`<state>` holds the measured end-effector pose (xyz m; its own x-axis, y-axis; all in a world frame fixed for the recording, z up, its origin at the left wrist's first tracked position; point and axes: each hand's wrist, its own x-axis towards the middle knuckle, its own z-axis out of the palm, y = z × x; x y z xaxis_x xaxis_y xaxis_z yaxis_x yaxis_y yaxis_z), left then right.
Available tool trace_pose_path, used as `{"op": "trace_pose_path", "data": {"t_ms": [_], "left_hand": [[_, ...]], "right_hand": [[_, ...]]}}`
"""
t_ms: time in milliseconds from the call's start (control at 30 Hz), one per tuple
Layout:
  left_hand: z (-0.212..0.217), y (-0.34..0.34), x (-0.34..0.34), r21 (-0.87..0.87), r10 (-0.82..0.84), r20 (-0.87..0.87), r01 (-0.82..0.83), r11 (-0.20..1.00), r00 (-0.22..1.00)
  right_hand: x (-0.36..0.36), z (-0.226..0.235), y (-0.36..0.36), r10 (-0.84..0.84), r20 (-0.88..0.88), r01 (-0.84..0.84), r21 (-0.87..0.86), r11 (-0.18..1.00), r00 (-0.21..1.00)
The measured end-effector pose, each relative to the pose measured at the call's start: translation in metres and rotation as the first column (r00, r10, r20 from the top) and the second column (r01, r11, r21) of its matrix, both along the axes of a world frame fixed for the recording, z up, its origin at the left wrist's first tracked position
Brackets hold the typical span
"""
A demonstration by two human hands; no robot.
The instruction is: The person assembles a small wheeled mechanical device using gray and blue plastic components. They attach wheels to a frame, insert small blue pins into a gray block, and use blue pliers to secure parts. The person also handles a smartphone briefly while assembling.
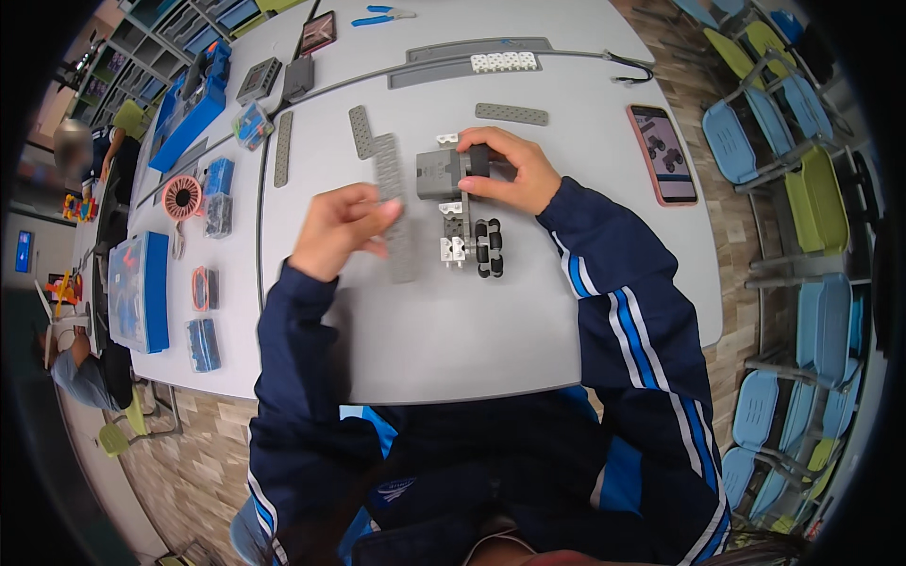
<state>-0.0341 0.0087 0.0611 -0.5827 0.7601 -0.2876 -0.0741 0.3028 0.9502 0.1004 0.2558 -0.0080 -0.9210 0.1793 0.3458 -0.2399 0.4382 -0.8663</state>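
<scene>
My left hand point(344, 226) pinches a long grey perforated plate point(389, 170), which is blurred by motion and stands lengthwise away from me. To its right, a small wheeled construction lies on the table, with a grey motor block point(437, 175), white connectors point(452, 249) and a black roller wheel point(489, 248) at its near end. My right hand point(514, 170) grips this construction at its far right, its thumb and fingers around a dark part point(478, 160) beside the motor block. That dark part is partly hidden by the fingers.
Loose grey perforated plates point(511, 114) lie at the back. A phone point(664, 156) showing a picture of wheeled models is at the right. Blue parts boxes point(142, 292) and a pink fan point(183, 198) stand left. Blue-handled pliers point(382, 15) lie far off. Stacked chairs point(741, 137) stand beyond the right edge.
</scene>
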Motion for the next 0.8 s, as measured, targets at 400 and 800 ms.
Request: {"op": "trace_pose_path", "data": {"t_ms": [400,800], "left_hand": [[-0.003,0.055,0.024,-0.102,-0.093,-0.222,0.072,0.992,0.971],[-0.026,0.042,0.016,-0.044,-0.204,0.039,0.205,0.978,0.978]], "right_hand": [[-0.004,-0.004,0.003,0.023,-0.062,-0.027,-0.067,0.997,0.998],[-0.006,-0.003,0.001,0.047,-0.066,-0.054,-0.113,0.992,0.997]]}}
